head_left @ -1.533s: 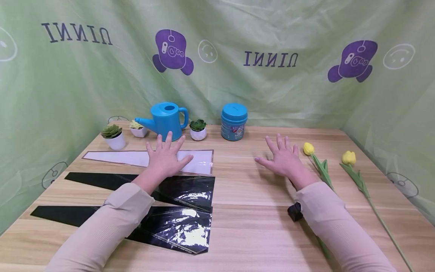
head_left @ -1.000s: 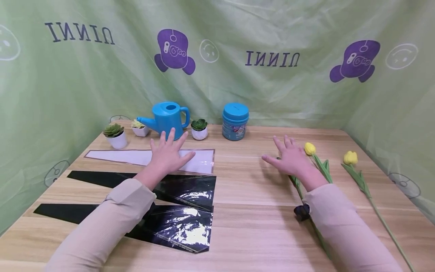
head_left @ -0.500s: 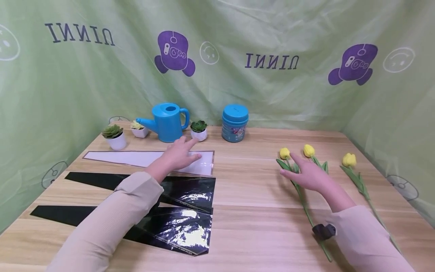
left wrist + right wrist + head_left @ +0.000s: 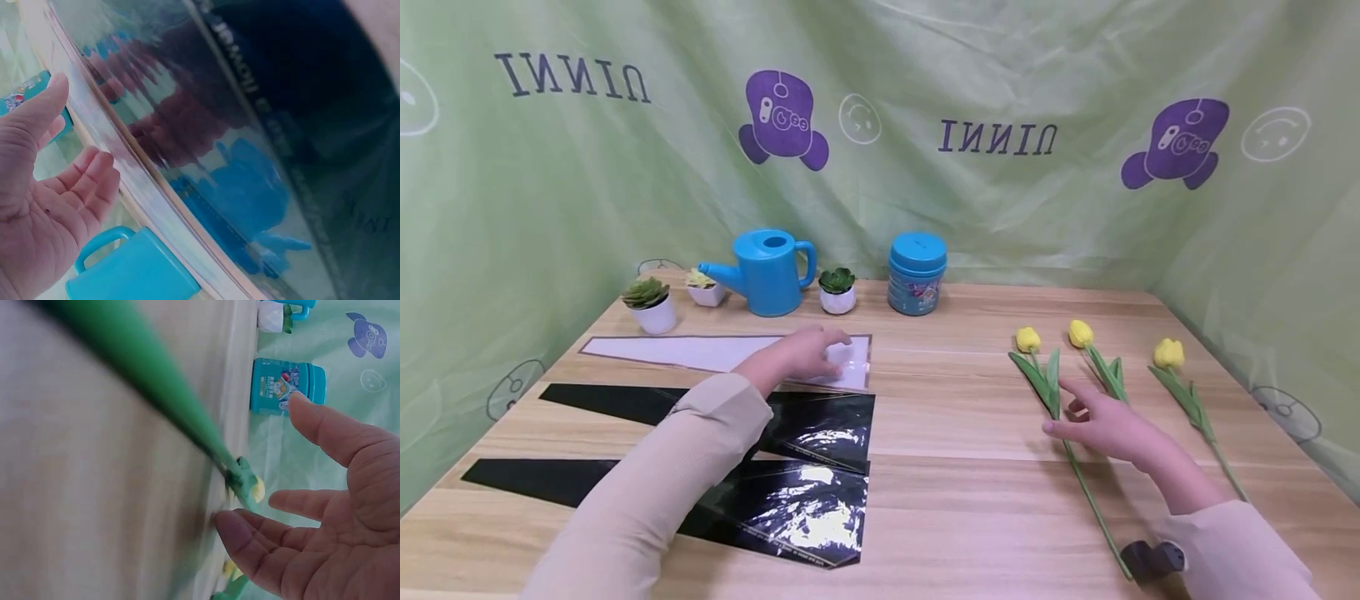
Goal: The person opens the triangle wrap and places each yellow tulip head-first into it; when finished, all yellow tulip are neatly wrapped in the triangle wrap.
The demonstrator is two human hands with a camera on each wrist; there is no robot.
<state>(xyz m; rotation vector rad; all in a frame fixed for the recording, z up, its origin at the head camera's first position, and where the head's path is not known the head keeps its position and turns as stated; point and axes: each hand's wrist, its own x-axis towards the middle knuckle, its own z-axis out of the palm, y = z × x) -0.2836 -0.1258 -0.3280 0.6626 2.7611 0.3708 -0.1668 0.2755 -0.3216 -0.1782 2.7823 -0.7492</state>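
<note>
My left hand is over the wide end of a flat white wrapping sleeve, fingers loosely bent and nothing held. Two glossy black wrapping sleeves, a middle one and a front one, lie nearer to me, partly under the left forearm. On the right side, my right hand hovers beside the stem of the leftmost yellow tulip, thumb and fingers spread apart around empty space. In the right wrist view that green stem runs past the fingertips. Two more yellow tulips, a middle one and a right one, lie alongside.
Along the back stand a blue watering can, a blue-lidded tub and small potted succulents, one beside the can's handle and another at the far left. Green printed cloth encloses the table's back and sides.
My right hand has drawn back toward me and rightward, uncovering the leftmost tulip, and now is beside its stem. The left hand has shifted right and nearer, its fingers going from spread to loosely bent.
</note>
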